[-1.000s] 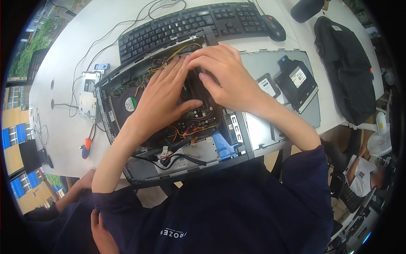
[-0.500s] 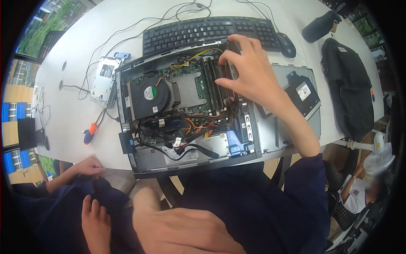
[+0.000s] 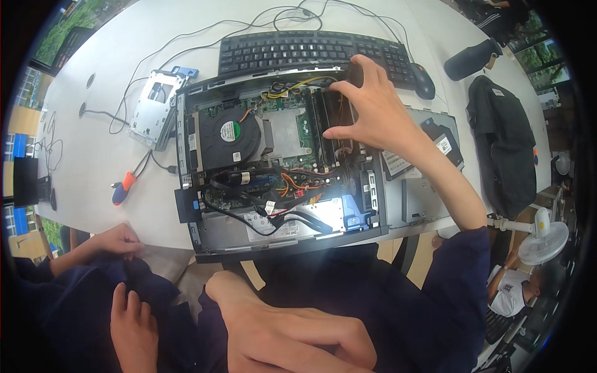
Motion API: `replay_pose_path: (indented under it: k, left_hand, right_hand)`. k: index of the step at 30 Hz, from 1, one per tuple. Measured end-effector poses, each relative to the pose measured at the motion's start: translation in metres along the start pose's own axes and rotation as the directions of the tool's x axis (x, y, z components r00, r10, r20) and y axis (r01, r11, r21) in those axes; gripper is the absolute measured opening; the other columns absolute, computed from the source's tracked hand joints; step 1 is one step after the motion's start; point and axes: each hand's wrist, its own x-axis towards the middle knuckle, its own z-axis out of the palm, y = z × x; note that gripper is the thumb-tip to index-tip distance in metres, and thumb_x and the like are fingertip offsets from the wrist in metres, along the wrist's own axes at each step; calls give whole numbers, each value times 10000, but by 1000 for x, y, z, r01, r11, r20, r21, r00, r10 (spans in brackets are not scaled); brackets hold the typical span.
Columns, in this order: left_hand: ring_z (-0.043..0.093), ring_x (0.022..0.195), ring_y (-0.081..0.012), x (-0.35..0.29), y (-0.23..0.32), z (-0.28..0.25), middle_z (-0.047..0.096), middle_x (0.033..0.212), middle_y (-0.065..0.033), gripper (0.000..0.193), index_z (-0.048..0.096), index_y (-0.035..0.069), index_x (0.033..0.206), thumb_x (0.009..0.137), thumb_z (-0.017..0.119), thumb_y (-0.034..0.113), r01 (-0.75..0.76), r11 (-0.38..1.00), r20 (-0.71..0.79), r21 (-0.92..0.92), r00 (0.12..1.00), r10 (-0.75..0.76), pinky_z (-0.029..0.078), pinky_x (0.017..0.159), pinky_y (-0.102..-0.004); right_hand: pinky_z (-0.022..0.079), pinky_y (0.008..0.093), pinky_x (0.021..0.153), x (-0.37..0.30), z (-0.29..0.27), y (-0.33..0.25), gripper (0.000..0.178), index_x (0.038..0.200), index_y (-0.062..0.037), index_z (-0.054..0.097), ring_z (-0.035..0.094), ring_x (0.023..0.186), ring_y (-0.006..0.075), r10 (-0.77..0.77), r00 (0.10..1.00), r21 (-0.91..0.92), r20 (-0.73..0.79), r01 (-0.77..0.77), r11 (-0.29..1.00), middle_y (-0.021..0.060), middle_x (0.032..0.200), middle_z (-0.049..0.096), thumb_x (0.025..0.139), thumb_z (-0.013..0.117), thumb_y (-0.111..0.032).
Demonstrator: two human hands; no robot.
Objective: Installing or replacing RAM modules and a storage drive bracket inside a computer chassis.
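My right hand reaches over the opened desktop computer case, thumb and fingers spread apart. Its thumb and index tips are at the upright memory modules; whether they touch them I cannot tell. No object shows in its grasp. Left of the modules are a bare metal plate and a black blower fan on the board. Loose cables cross the near part of the case, by a blue latch. My left hand is bent close below the case; the lower edge cuts off its fingertips.
A metal drive cage and an orange-blue screwdriver lie left. Behind are a keyboard and mouse. A side panel, black bag and bottle lie right. Another person's hands are at lower left.
The view has shifted slightly. My left hand is farther right in the picture and more of its bent finger shows. My right hand keeps its spread pose at the memory modules.
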Motion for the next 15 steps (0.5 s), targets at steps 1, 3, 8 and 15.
replay_pose_path:
  k: [1,3,8,15]
  left_hand:
    - [627,961,-310,-1,-1,-1,607,1083,-219,351,632,-128,1343,1015,608,-6,-12,1000,5,-16,1000,12,526,802,-362]
    - [621,969,-306,-1,-4,-7,601,1097,-219,357,624,-133,1353,1021,600,-5,-31,999,17,-43,999,32,523,809,-362]
    - [618,938,-297,7,0,-22,572,1161,-234,379,594,-138,1392,1047,569,15,-74,995,47,-68,996,77,516,793,-360]
    - [620,913,-291,10,6,-37,597,1113,-233,366,614,-146,1367,1027,565,-18,-30,994,-47,-108,999,25,518,785,-354]
  right_hand:
    - [357,561,1177,0,-1,1,708,1262,-91,704,380,1447,456,1,1000,-6,3,-1,1000,284,1502,416,684,948,-418]
    - [343,567,1189,-1,-4,0,682,1281,-107,713,360,1466,464,-65,998,-48,-16,64,997,282,1533,408,703,939,-391]
    - [280,560,1254,-3,-19,-9,776,1323,-56,690,374,1482,402,-235,964,-49,122,242,969,205,1595,421,668,947,-384]
    - [261,545,1274,-2,-18,-2,981,1432,25,565,489,1417,317,-279,934,9,223,284,959,141,1502,570,663,939,-456]
